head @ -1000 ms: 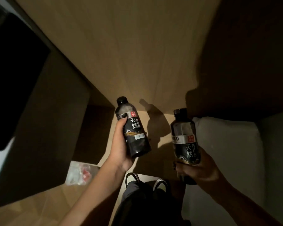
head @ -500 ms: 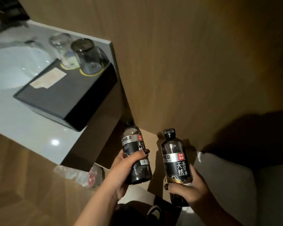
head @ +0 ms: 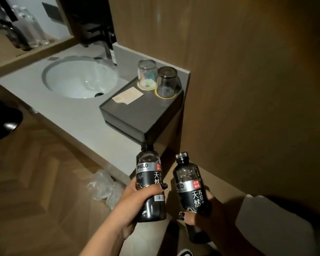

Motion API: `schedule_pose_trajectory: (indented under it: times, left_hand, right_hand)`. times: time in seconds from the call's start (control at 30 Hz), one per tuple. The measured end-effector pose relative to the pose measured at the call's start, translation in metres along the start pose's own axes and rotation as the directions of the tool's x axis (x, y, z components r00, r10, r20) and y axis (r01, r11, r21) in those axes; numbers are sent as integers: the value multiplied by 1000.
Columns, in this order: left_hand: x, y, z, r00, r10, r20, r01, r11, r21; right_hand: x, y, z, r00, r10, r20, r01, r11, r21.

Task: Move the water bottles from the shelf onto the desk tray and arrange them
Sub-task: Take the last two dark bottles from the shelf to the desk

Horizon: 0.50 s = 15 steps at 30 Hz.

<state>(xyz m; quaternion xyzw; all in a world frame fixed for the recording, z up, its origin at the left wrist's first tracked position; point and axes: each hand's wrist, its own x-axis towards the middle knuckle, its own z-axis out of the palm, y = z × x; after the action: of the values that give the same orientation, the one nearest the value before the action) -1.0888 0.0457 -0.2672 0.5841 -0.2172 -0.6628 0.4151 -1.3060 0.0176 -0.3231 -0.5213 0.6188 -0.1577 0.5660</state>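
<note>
**Both bottles in hand, tray in view**

Left hand (head: 135, 198) was wrapped round the lower body of the left soda-water bottle (head: 150, 182); right hand (head: 201, 218) curled round the base of the right soda-water bottle (head: 191, 189). Both were held upright, caps up, near the counter's near edge, probably to set down standing. The dark tray (head: 137, 115) lay beyond, with two upturned glasses (head: 156, 78) at its far end. Versus half a second earlier: view had swung up; the basin (head: 79, 78) and whole tray showed, bottles closer to it.
</note>
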Motion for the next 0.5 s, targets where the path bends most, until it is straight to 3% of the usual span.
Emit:
schedule_pose_trajectory:
  times: [0.07, 0.3, 0.5]
  left_hand:
    - [-8, 2, -31, 1000, 2, -12, -3, 1000, -14]
    - [-37, 17, -161, 996, -20, -82, 16, 999, -46]
    - [-64, 37, -260, 983, -1, -181, -7, 999, -43]
  right_hand:
    - [-29, -39, 33, 996, -20, 85, 14, 998, 67]
    - [-37, -122, 161, 996, -3, 88, -28, 938, 344]
    - [-27, -171, 264, 992, -34, 118, -7, 942, 336]
